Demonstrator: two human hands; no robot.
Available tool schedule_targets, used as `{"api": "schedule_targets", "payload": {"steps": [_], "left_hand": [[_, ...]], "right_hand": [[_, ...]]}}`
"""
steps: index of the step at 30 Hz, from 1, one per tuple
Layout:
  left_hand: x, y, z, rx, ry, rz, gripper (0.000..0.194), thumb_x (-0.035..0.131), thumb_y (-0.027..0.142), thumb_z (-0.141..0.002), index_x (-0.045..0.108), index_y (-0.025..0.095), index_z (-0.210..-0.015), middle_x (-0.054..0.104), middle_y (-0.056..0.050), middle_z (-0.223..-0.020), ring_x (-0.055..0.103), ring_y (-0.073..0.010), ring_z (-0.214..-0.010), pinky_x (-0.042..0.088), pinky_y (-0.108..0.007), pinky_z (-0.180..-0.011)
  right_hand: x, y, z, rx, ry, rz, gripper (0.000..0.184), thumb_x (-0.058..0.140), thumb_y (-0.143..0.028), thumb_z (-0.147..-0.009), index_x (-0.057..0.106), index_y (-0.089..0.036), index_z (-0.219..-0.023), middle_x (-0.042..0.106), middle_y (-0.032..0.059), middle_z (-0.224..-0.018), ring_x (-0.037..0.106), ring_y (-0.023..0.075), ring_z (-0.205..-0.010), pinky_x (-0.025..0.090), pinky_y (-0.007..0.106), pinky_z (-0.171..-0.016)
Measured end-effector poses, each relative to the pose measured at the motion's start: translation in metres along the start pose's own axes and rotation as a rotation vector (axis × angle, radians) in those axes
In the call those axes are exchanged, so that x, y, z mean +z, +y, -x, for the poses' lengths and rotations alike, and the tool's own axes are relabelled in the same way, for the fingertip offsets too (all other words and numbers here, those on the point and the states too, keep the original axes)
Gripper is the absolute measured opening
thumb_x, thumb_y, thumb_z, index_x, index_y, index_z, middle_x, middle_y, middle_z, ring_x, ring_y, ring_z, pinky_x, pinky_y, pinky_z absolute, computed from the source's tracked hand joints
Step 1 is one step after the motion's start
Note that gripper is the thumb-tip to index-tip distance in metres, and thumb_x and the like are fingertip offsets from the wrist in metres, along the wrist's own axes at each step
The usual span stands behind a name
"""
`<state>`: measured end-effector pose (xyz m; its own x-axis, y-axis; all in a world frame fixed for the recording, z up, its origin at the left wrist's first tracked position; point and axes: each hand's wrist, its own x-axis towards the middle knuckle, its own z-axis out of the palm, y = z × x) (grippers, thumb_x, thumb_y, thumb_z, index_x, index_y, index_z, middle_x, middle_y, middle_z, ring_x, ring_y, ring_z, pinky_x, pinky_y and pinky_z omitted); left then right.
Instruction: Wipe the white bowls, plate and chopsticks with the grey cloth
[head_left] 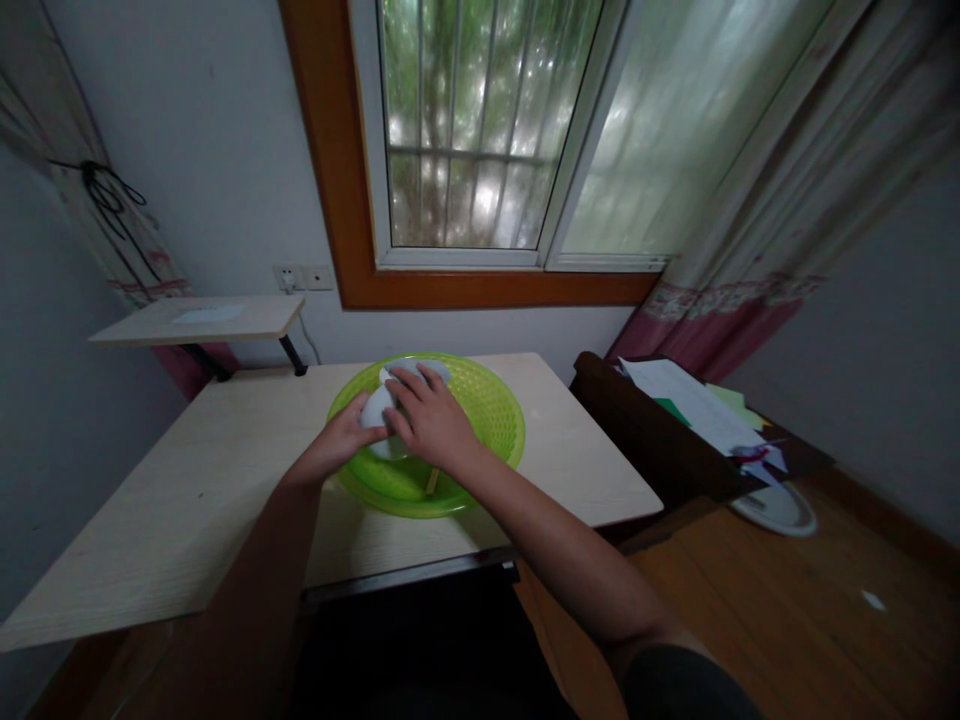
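A round lime-green plastic basket (495, 410) with perforated sides stands on the table. Over its left part, a smooth white bowl (377, 408) is tilted between my hands. My left hand (343, 437) grips the bowl from the left, its thumb along the lower side. My right hand (433, 415) lies over the bowl's right side, fingers curled against it and hiding part of it. Just behind my right fingers shows another pale grey-white dish (393, 369), mostly covered. A short light wooden stick (433, 482) pokes out below my right wrist inside the basket.
The pale wooden table (247, 450) carries a small raised shelf (202, 318) with a paper at the back left. A wall socket (289, 278) and cable are behind. To the right stands a dark wooden piece of furniture (637, 430) with papers (682, 405) on it.
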<state>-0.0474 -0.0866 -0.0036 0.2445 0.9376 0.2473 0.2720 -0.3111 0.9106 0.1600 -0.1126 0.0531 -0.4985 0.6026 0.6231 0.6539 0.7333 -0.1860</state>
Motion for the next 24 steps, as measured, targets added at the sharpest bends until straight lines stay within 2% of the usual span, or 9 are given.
{"api": "schedule_targets", "payload": {"steps": [3, 8, 16, 24], "left_hand": [[0.001, 0.002, -0.001, -0.071, -0.046, 0.017, 0.070, 0.082, 0.052, -0.071, 0.058, 0.020, -0.129, 0.069, -0.010, -0.115, 0.065, -0.0339, -0.104, 0.056, -0.044, -0.088], [0.002, 0.008, -0.002, -0.111, -0.039, -0.011, 0.060, 0.084, 0.052, -0.067, 0.061, 0.021, -0.114, 0.068, -0.007, -0.104, 0.065, -0.0327, -0.098, 0.055, -0.041, -0.084], [0.003, 0.015, 0.001, -0.091, -0.022, -0.040, 0.062, 0.084, 0.052, -0.068, 0.061, 0.021, -0.116, 0.069, -0.007, -0.109, 0.064, -0.0330, -0.101, 0.054, -0.039, -0.085], [0.003, 0.011, 0.000, -0.084, -0.019, -0.054, 0.058, 0.083, 0.052, -0.068, 0.062, 0.021, -0.113, 0.068, -0.006, -0.103, 0.064, -0.0320, -0.097, 0.054, -0.040, -0.083]], "right_hand": [[-0.001, 0.010, 0.001, 0.067, 0.024, -0.023, 0.043, 0.054, -0.031, -0.103, 0.059, -0.015, -0.142, 0.055, 0.0143, -0.152, 0.044, 0.0300, -0.143, 0.031, 0.053, -0.125], [-0.005, 0.025, 0.005, 0.088, 0.004, -0.052, 0.043, 0.053, -0.034, -0.104, 0.059, -0.015, -0.142, 0.058, 0.0150, -0.149, 0.049, 0.0288, -0.139, 0.037, 0.050, -0.122], [-0.004, 0.018, 0.003, 0.026, -0.013, 0.031, 0.041, 0.053, -0.035, -0.104, 0.060, -0.014, -0.139, 0.056, 0.0157, -0.149, 0.049, 0.0309, -0.137, 0.036, 0.051, -0.122], [-0.004, 0.019, 0.004, 0.056, -0.027, -0.016, 0.044, 0.057, -0.040, -0.102, 0.058, -0.019, -0.140, 0.054, 0.0144, -0.150, 0.046, 0.0317, -0.139, 0.036, 0.054, -0.122]]}}
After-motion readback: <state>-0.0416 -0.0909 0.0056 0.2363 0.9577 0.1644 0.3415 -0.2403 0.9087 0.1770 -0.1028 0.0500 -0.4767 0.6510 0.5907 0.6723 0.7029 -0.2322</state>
